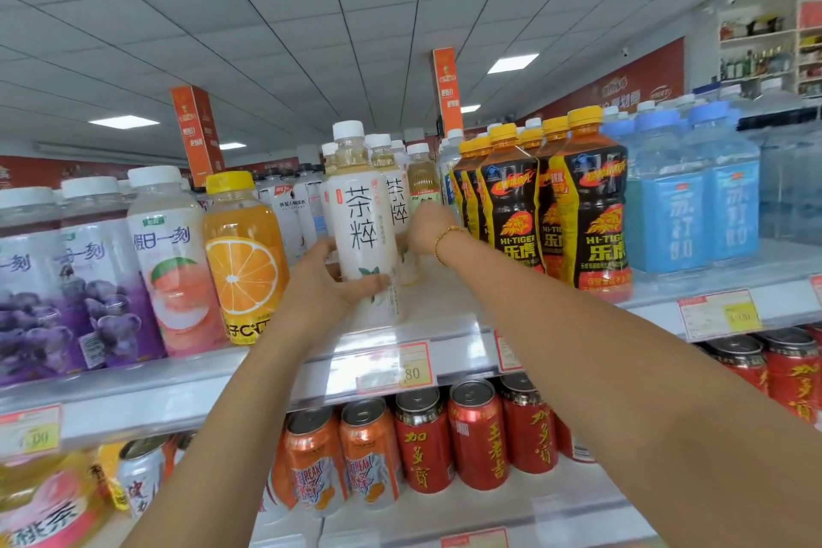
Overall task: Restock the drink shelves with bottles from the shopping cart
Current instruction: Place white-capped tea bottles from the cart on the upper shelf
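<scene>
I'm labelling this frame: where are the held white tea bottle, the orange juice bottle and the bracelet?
white tea bottle (364, 209), head view, label.
orange juice bottle (242, 267), head view, orange-slice picture.
bracelet (448, 232), head view, chain.

Right hand (429, 227): fingers are behind the second tea bottle (399, 209), so I can't tell if it grips anything. Left hand (329, 280) wraps the front tea bottle (362, 209) low down, covering the lower label, with its fingertips out of sight behind it. Price tags (395, 366) on the shelf edge are blurred, only "80" readable. Grape bottles (40, 280) are cut by the left edge, peach tea bottle (40, 503) by the bottom corner. Goods on the wall shelf (756, 53) far right are too small to identify.
</scene>
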`<action>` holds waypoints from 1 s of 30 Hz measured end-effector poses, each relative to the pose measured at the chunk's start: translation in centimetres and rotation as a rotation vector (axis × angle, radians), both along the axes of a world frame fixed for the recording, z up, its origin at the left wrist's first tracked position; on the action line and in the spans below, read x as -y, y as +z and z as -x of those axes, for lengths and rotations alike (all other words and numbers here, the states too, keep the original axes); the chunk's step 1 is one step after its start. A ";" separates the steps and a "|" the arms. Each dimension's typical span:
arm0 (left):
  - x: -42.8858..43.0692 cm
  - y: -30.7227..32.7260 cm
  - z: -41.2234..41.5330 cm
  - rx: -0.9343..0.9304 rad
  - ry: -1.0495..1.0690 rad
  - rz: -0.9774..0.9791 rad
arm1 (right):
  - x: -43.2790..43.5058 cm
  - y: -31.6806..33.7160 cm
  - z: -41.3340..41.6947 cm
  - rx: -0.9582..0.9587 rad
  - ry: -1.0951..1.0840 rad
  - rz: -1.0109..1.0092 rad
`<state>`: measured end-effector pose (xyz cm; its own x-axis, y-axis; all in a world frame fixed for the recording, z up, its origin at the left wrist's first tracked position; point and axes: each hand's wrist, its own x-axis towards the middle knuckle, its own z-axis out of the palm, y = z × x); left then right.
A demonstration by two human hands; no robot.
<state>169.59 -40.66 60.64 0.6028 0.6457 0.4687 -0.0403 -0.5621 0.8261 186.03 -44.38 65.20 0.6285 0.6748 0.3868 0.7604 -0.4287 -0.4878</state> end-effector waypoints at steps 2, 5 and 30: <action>0.0 0.3 -0.5 -0.043 -0.030 0.013 | 2.5 2.4 0.5 0.082 -0.034 -0.204; 0.1 0.9 -1.8 -0.108 -0.127 0.042 | 7.5 6.4 2.5 -0.106 0.140 -0.552; -2.9 3.0 -8.3 -0.490 0.351 -0.464 | 4.2 8.3 -1.3 0.580 -0.103 0.167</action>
